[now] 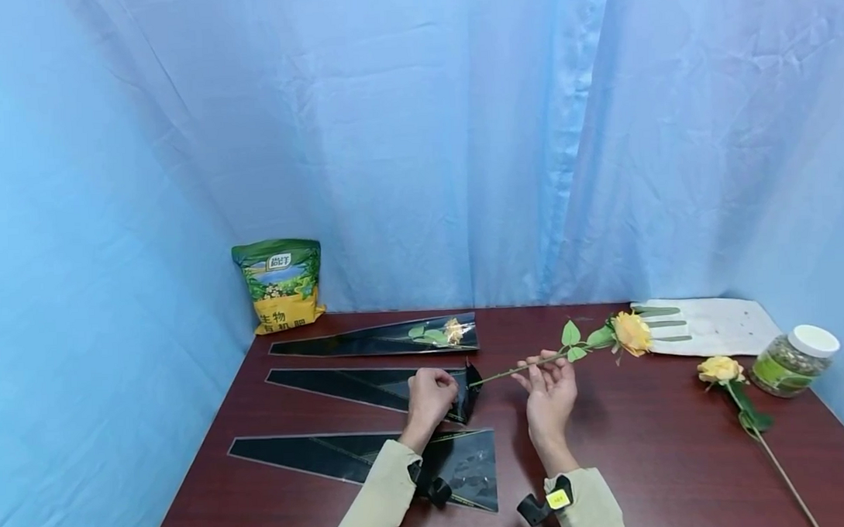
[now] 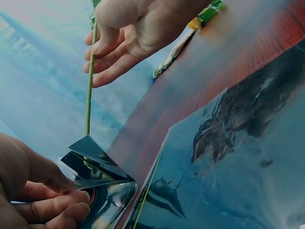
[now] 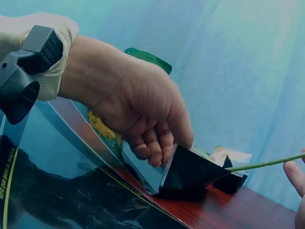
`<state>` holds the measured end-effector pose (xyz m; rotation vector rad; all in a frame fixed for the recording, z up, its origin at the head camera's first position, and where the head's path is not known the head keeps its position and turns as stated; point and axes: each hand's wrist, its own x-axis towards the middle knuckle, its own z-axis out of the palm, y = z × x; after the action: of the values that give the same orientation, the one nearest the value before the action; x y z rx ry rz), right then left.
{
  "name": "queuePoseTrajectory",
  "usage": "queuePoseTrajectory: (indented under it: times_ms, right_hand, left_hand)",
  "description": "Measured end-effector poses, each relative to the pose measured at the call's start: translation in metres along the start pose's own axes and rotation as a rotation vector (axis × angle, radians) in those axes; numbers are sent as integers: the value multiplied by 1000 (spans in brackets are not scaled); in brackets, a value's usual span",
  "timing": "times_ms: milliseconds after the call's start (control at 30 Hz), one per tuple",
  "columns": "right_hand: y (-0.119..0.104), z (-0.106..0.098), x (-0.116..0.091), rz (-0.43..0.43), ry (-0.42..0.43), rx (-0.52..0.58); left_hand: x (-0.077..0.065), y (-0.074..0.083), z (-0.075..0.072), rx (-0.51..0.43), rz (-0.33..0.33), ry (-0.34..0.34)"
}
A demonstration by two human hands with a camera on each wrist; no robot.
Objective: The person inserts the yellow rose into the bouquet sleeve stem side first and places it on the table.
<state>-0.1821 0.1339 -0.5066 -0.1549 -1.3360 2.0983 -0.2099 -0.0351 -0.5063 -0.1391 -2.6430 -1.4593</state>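
Observation:
My left hand (image 1: 429, 404) pinches the wide end of the middle black flower sleeve (image 1: 349, 382), whose mouth stands spread open beside the fingers. In the left wrist view the folded edges of that sleeve's mouth (image 2: 97, 160) rise next to the fingertips. My right hand (image 1: 553, 410) holds an artificial yellow rose (image 1: 632, 334) by its green stem, with the bloom pointing right. The stem's lower end reaches into the sleeve's mouth, and its tip is hidden there. In the right wrist view the stem (image 3: 267, 164) enters between the dark sleeve walls.
A sleeve with a rose inside (image 1: 355, 342) lies behind, and another flat sleeve (image 1: 471, 463) lies in front, under the left forearm. A second yellow rose (image 1: 720, 370), a white-lidded jar (image 1: 791, 363) and white-and-green gloves (image 1: 717, 327) are at right. A fertilizer bag (image 1: 281, 284) stands back left.

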Motion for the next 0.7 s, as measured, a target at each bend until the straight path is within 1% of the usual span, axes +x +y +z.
queuePoseTrajectory:
  times_ms: [167,400,567,700]
  right_hand:
    - [3,-1,-1,-13,-2,-11]
    - [5,-1,0,-21,2,4]
    - [6,-1,1,-21,4,4]
    - [7,0,1,-6,10,19]
  left_hand:
    - [-1,7,0,63,32,39]
    - [-4,19,5,118,74,78]
    - [-3,25,10,186,127,142]
    - [-3,29,14,193,138,172]
